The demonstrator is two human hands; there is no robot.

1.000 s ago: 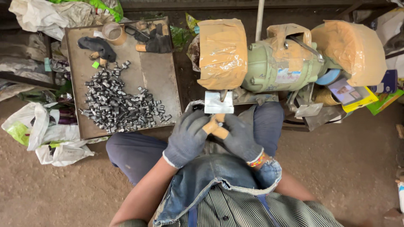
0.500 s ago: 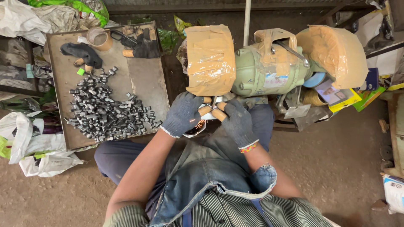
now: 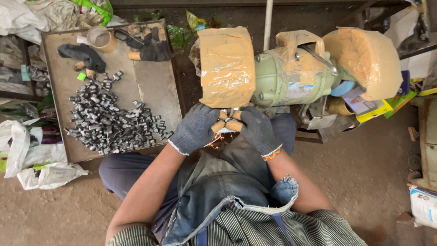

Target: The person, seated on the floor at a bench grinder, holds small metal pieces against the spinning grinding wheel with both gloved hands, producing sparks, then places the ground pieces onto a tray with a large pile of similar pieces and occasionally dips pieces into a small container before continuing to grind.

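Both gloved hands, left hand (image 3: 196, 129) and right hand (image 3: 257, 130), have their fingers closed together on a small part (image 3: 229, 125), pressing it under the taped wheel guard (image 3: 226, 66) of the grinder (image 3: 291, 79), so sparks (image 3: 217, 142) fall downward.

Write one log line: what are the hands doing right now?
left hand: gloved, at grinder | right hand: gloved, beside it | sparks: below | metal pieces: on tray

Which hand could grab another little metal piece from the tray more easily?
Probably the left hand. The tray with the pile of small metal pieces sits on its side; the right hand would have to cross over.
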